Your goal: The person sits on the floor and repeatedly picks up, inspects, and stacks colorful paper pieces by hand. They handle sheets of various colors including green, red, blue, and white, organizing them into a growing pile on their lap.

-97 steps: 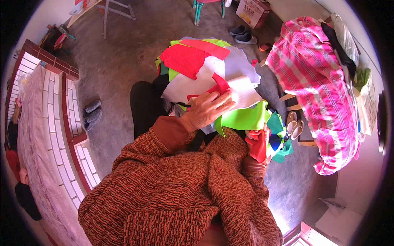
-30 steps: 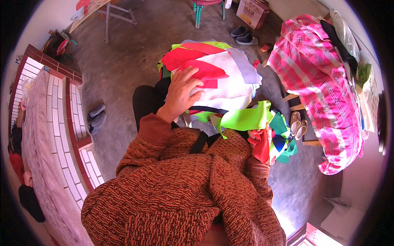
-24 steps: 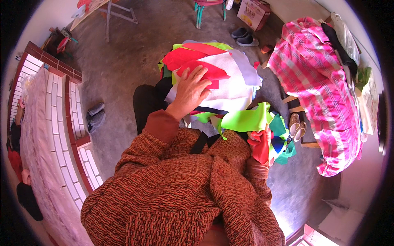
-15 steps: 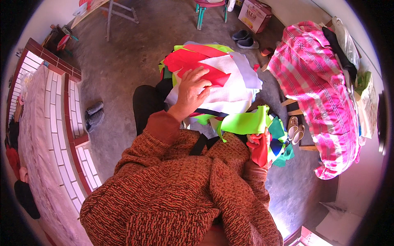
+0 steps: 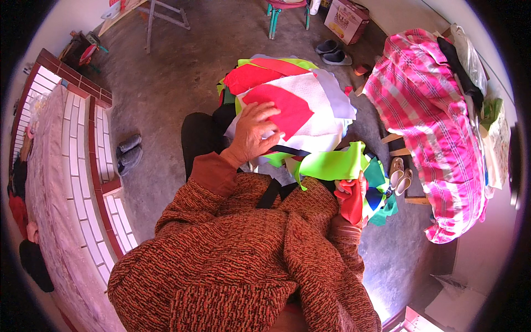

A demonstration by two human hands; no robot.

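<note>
A heap of cloth pieces in white, red, lilac and lime green rises in front of me. Flat on the white cloth [image 5: 323, 105] lies a red cloth piece [image 5: 287, 109] with a pointed edge. My left hand [image 5: 255, 130] rests at the near left edge of that red piece, fingers apart and gripping nothing. Lower right, my right hand [image 5: 354, 191] is closed around a bunch of cloth scraps; a red scrap [image 5: 352, 206] and a lime green strip [image 5: 332, 165] show most. Teal, blue and green scraps [image 5: 388, 207] hang beside it, and its fingers are partly covered.
A pink plaid cloth [image 5: 423, 122] covers furniture at the right. Pale shoes [image 5: 398, 176] stand beside it. Dark slippers [image 5: 334, 54] and a cardboard box [image 5: 346, 22] are on the far floor. More dark shoes [image 5: 129, 154] lie left, near a white-tiled ledge [image 5: 83, 166].
The red piece under my left hand has gone from creased to spread flat on the white cloth. That hand has drawn back slightly toward me. My right hand keeps its bunch.
</note>
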